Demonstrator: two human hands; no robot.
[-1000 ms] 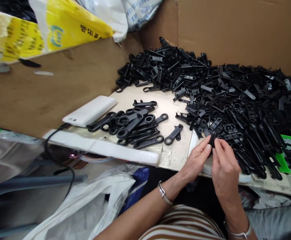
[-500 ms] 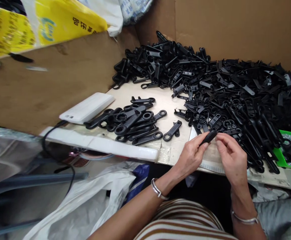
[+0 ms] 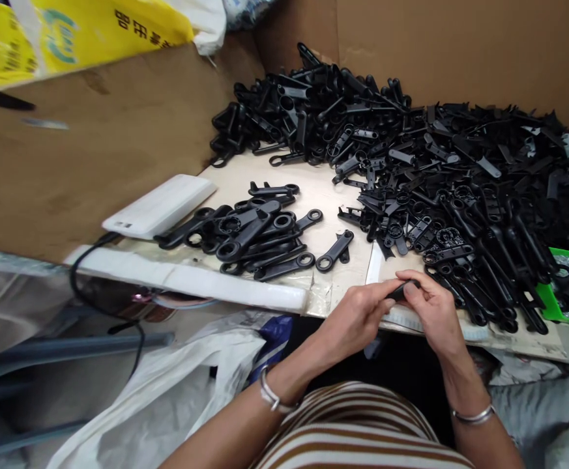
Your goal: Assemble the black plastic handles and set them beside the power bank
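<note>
A black plastic part [image 3: 402,290], elongated and mostly covered by fingers, is held between my two hands at the table's front edge. My left hand [image 3: 362,314] is closed around its left end. On its right end, the thumb and fingers of my right hand [image 3: 435,311] press together. Left of my hands lies a small group of black handle-shaped parts [image 3: 249,238] with ring ends. One such ring-ended part [image 3: 334,251] rests apart from that group, on top of a smaller black piece. Behind my right hand, black parts with ring and toothed shapes [image 3: 453,254] lie close by.
A large heap of black plastic parts [image 3: 460,150] fills the back and right of the table, against cardboard walls [image 3: 435,52]. At left are a white power bank-like box [image 3: 160,205] with a black cable [image 3: 76,286]. A green tray [image 3: 551,303] of small metal pieces stands at right.
My right hand has come in and taken hold of the part's right end. Both hands have lowered slightly, and the part lies flatter. The whole view has shifted a little.
</note>
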